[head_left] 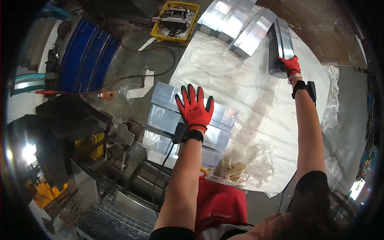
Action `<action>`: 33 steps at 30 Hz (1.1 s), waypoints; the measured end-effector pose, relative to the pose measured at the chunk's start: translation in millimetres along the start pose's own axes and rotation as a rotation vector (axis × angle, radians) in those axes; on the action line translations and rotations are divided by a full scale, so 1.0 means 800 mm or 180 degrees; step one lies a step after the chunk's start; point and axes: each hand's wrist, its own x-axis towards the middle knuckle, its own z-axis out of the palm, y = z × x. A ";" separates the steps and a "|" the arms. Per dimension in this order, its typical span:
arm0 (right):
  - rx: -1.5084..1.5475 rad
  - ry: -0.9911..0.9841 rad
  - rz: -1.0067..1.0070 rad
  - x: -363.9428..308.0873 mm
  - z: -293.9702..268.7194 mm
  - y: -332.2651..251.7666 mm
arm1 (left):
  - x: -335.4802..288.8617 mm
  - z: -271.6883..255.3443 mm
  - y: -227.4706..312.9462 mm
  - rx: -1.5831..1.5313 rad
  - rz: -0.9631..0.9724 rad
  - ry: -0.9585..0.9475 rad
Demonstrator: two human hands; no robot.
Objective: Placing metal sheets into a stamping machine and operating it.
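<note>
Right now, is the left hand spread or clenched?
Spread: the left hand is over silvery metal pieces, its gloved fingers fanned apart.
</note>
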 end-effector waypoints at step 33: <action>0.0624 -0.2012 -0.2241 -0.520 -0.223 -0.025 | -0.265 -0.138 -0.156 -0.2288 -0.2438 0.1206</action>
